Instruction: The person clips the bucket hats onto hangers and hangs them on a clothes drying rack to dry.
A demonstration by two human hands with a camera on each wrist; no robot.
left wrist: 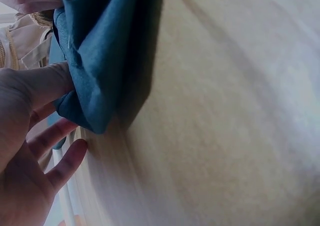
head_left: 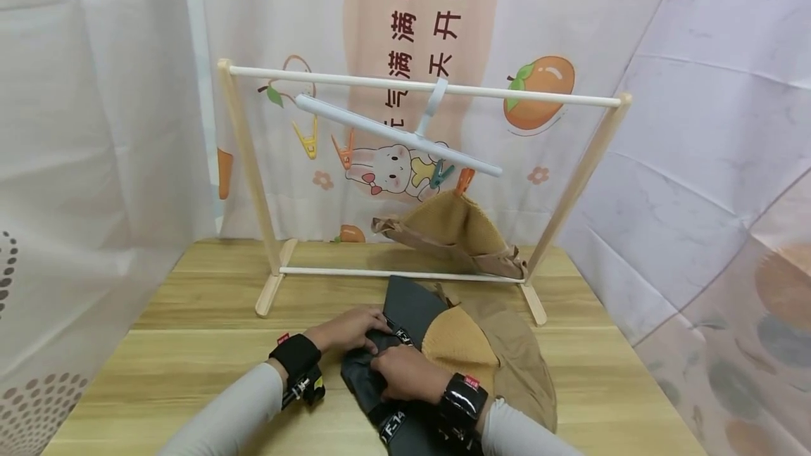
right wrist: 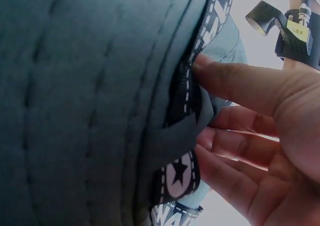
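Note:
A dark blue-grey brimmed hat (head_left: 412, 305) with a black, white-lettered ribbon band (head_left: 393, 426) lies at the table's front, its crown creased. My left hand (head_left: 351, 329) pinches a fold of its cloth; in the left wrist view the thumb lies against the dark fabric (left wrist: 100, 60) and the other fingers are spread lower down. My right hand (head_left: 412, 375) grips the crown near the band; its thumb and fingertips meet at the ribbon (right wrist: 180, 178) in the right wrist view. Right beside it, partly overlapped, is a tan hat (head_left: 522, 364) with a woven crown.
Behind the hats stands a wooden rack (head_left: 253, 167) with a white top rail (head_left: 355, 81). From it a pale hanger (head_left: 361, 122) hangs tilted, with yellow (head_left: 307, 139), orange and teal pegs. An orange peg (head_left: 464, 180) carries another tan hat (head_left: 443, 224). Printed curtains surround the table (head_left: 190, 343).

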